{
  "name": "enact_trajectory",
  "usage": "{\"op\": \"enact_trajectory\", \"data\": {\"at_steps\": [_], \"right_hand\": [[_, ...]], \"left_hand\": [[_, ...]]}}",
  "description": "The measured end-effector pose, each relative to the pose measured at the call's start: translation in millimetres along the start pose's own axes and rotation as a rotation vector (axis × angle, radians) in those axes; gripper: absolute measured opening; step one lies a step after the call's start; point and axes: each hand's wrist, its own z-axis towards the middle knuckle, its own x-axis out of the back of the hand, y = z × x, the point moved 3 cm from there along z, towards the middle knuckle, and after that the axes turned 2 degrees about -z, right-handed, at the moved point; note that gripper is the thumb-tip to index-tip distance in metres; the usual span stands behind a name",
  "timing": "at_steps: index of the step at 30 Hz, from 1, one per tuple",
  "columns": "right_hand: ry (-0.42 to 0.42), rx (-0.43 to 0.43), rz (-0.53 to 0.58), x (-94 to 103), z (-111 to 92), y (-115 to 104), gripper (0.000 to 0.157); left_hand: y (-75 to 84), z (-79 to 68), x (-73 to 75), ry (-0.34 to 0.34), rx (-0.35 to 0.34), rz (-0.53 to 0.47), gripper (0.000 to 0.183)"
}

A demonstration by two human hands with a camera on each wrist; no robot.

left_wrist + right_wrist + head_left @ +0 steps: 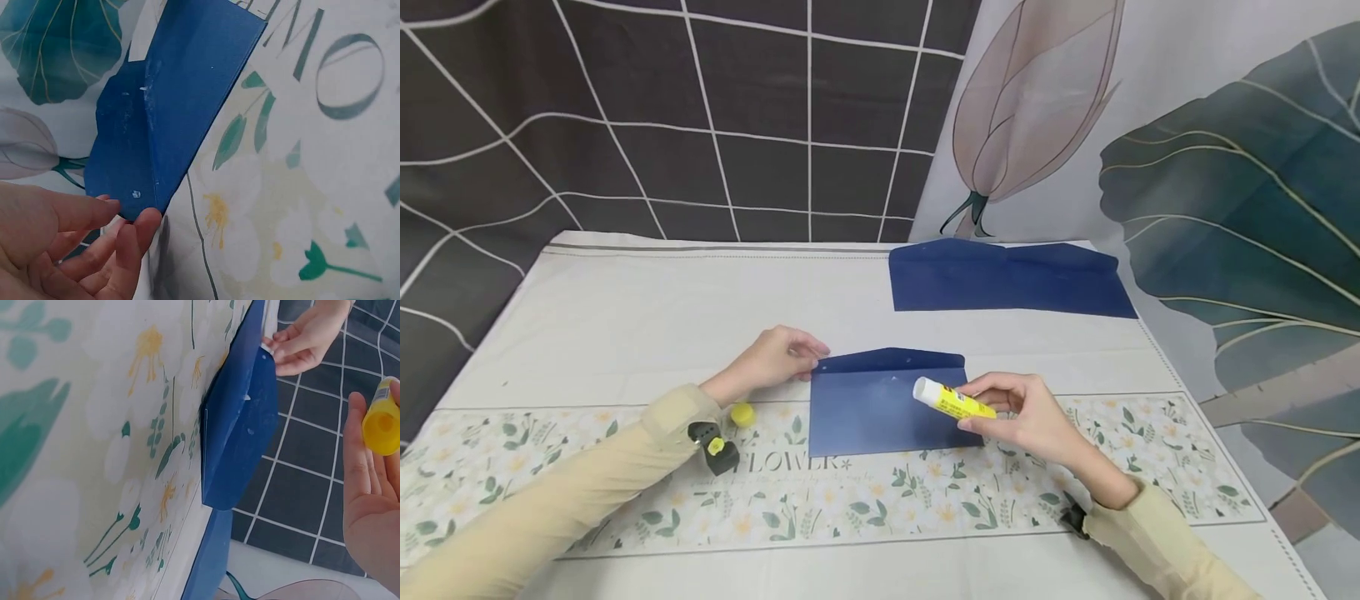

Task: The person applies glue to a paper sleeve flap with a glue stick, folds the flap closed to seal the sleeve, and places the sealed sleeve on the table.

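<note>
A dark blue envelope (887, 412) lies on the tablecloth with its flap (891, 359) unfolded away from the person. White smears of glue (136, 194) dot the flap and its fold. My left hand (775, 358) pinches the envelope's left corner at the flap, as the left wrist view shows close up. Over the envelope's right part, my right hand (1018, 412) holds a yellow glue stick (958, 404) between thumb and fingers, its white end pointing left. Beside the left wrist sits a round yellow cap (742, 414).
More blue envelopes (1007, 279) lie side by side at the back right of the table. The white tablecloth (662, 308) has a printed floral band (880, 508). Behind the table hang a dark grid-patterned cloth (760, 125) and a white cloth with large plant prints (1037, 100).
</note>
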Motion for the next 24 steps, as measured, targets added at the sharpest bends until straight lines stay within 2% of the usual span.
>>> {"op": "enact_trajectory", "data": {"at_steps": [4,9,12,15,17,19,24], "right_hand": [[0.004,-0.013,-0.017,-0.1,2,1,0.028],[0.009,-0.011,-0.019,0.5,4,3,0.027],[0.001,-0.003,-0.007,0.5,5,4,0.028],[-0.015,0.006,0.021,0.2,5,5,0.028],[-0.026,0.008,0.053,-0.2,5,6,0.028],[-0.036,0.013,0.101,-1.2,6,5,0.027],[-0.068,0.081,0.226,-8.5,10,-2,0.027]], "left_hand": [[11.0,-8.1,-0.6,0.07,-0.091,0.103,0.033],[34.7,-30.9,-12.7,0.146,-0.295,0.316,0.037],[44.0,-46.5,-26.3,0.136,-0.424,0.456,0.039],[47.4,-61.0,-41.2,0.081,-0.494,0.546,0.04],[48.7,-68.9,-49.4,0.05,-0.499,0.557,0.04],[50.1,-74.1,-55.3,0.04,-0.484,0.526,0.039],[57.5,-71.3,-63.1,0.09,-0.429,0.365,0.041]]}}
